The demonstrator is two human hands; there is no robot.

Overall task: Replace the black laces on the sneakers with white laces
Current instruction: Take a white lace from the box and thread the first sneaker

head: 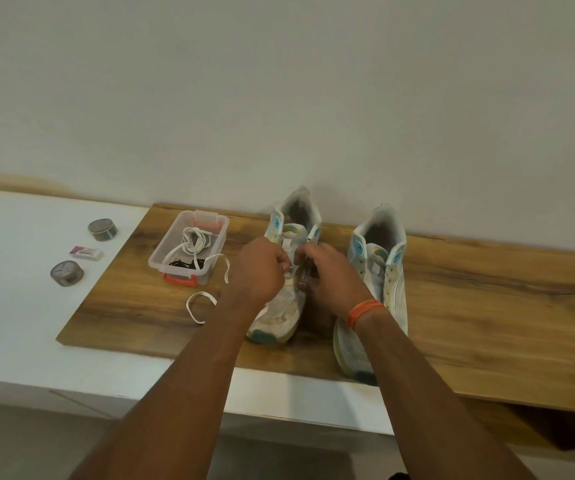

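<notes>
Two white sneakers with blue marks stand on a wooden board, toes toward me. Over the eyelets of the left sneaker, both hands work close together. My left hand pinches a white lace that trails off to the left across the board. My right hand, with an orange band at its wrist, has its fingers curled at the sneaker's lace area; what they hold is hidden. The right sneaker stands beside it with no lace showing. Black laces lie in a clear box.
The clear plastic box with red clips also holds a coil of white lace. On the white counter to the left lie two round tins and a small eraser. A wall rises right behind the board.
</notes>
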